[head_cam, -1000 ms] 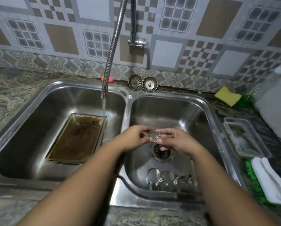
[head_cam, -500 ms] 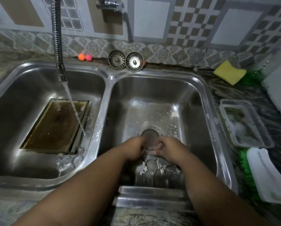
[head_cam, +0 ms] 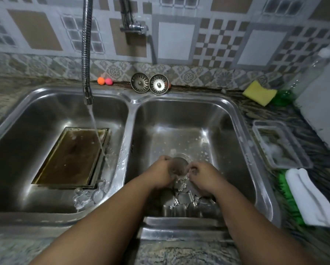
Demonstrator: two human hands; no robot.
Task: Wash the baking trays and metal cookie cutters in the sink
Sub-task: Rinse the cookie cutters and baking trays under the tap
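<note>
Flower cutter [head_cam: 181, 183] low between left hand [head_cam: 161, 174] and right hand [head_cam: 203, 175]; fingers curled, grip unclear.

I've only the one feed: head cam, wide-angle, pitched forward and down, close over the double sink [head_cam: 130, 115]; tiled wall [head_cam: 176, 41] up top, forearms [head_cam: 106, 222] at bottom.

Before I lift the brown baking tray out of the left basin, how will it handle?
Probably stiff: the baking tray is flat rimmed metal. Likely slippery: tap water lands near its right edge and brown film coats it. It lies flat on the left basin floor, so getting under its rim may be awkward.
</note>
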